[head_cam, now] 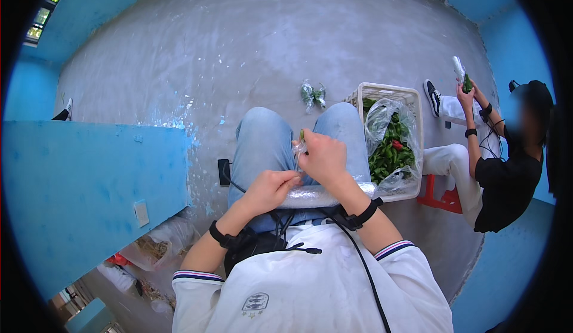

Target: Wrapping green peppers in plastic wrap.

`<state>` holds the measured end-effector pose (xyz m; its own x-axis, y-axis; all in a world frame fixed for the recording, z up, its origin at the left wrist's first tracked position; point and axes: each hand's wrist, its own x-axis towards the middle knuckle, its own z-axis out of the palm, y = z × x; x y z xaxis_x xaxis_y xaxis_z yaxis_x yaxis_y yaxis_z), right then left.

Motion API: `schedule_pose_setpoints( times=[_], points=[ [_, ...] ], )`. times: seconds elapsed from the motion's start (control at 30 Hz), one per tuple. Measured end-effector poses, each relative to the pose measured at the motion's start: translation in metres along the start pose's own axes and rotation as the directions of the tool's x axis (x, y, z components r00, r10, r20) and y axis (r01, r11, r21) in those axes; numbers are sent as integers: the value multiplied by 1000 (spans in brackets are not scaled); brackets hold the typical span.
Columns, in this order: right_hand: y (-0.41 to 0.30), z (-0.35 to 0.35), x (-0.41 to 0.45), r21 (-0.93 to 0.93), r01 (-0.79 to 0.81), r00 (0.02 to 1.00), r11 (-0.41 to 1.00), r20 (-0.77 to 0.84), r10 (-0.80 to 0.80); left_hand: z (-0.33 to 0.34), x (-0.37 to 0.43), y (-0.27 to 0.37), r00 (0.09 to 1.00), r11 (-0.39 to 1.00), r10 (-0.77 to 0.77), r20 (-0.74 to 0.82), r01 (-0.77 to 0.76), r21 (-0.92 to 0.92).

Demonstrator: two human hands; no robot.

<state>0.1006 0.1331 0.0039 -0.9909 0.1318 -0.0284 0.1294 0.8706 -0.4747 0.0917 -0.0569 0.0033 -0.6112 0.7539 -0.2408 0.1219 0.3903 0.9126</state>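
My right hand [327,154] is closed around green peppers [301,135] in clear plastic film [299,150], above my knees. Most of the peppers are hidden by the fingers. Just below, my left hand [270,192] pinches the trailing end of the film between thumb and fingers. A roll of clear plastic film [313,196] lies across my lap under both wrists. On the floor beyond my knees sit two small wrapped bundles of green peppers [308,94], side by side.
To my right, a white plastic crate [418,127] holds a clear bag of green peppers [389,154] with a red one among them. Beyond it another person [510,167] sits on a red stool [447,202], holding peppers and film. A phone [223,172] lies left; a blue partition [98,189] stands there.
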Motion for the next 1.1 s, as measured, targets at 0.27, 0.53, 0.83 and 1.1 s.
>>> schedule_pose_setpoints(
  times=[0.27,0.53,0.83,1.1],
  points=[
    [23,-12,9,243,146,962,959,191,-195,4,1,-24,989,823,-122,-78,57,-565],
    [21,-24,5,388,101,969,916,171,-179,-1,9,-18,960,861,-269,-73,206,-464],
    [-2,-5,-3,61,278,959,959,-66,-274,-6,1,-10,992,995,-96,-78,96,-7],
    [-3,6,1,-57,310,934,949,-165,-316,-6,-6,1,987,996,94,-131,-92,22]
  ],
)
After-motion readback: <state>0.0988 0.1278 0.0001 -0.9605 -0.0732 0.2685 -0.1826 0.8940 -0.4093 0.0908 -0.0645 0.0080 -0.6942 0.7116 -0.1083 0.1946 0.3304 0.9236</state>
